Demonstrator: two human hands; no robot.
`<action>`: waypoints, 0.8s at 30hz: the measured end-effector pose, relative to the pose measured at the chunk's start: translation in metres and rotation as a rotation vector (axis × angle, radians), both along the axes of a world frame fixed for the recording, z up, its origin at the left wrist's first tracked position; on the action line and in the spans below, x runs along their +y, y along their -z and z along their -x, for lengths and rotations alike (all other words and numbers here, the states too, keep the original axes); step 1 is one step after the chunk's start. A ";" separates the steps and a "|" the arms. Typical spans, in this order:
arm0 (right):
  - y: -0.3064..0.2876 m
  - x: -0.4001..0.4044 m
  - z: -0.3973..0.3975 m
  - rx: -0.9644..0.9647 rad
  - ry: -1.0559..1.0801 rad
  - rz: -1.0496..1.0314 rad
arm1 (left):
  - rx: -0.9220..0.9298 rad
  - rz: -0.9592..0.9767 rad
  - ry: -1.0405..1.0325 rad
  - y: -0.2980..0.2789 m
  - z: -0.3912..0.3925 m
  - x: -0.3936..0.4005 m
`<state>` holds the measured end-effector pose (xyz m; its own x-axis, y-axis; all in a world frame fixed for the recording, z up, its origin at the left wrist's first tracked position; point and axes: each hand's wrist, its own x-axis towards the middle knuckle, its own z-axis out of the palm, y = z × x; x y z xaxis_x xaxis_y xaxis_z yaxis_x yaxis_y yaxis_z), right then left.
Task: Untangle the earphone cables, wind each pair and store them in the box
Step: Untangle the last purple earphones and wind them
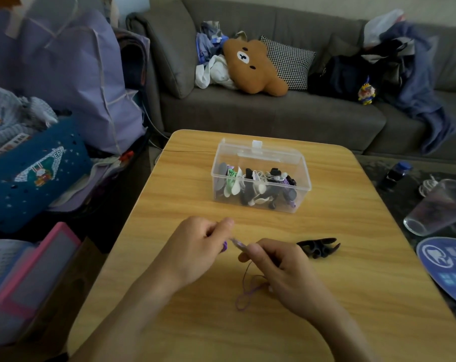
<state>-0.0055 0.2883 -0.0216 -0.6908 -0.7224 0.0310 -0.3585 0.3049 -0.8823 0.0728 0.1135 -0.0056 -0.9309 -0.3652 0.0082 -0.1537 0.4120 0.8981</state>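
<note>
A purple earphone cable (244, 293) runs between both hands above the wooden table (185, 178). My left hand (195, 246) pinches its wound purple end. My right hand (279, 267) grips the cable a little further along, and loose loops hang from it onto the table. A clear plastic box (261, 163) stands open at the table's middle, holding several wound earphones in black, white, green and purple. A black cable winder (319, 247) lies on the table just right of my right hand.
A grey sofa (274, 113) with a bear cushion and clothes stands behind the table. Bags and a blue basket (39, 173) crowd the left side. On the right are a tipped clear glass (436, 207), a dark bottle (395, 175) and a blue round fan (446, 265).
</note>
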 end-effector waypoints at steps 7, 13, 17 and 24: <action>0.009 -0.012 -0.013 -0.116 -0.018 0.036 | 0.279 -0.869 0.113 -0.002 0.000 -0.002; 0.010 -0.017 -0.021 -0.027 -0.056 -0.046 | 0.212 -0.611 0.230 0.000 0.000 0.009; -0.002 -0.016 -0.023 -0.015 -0.123 -0.065 | 0.191 0.077 0.159 0.012 0.003 0.011; -0.020 0.010 0.008 -0.044 0.041 -0.042 | 0.026 0.308 0.134 0.015 -0.002 0.004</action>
<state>-0.0132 0.2988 -0.0020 -0.7199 -0.6935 -0.0297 -0.3058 0.3552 -0.8833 0.0752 0.1173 -0.0205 -0.9686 -0.2158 0.1233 -0.0585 0.6800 0.7308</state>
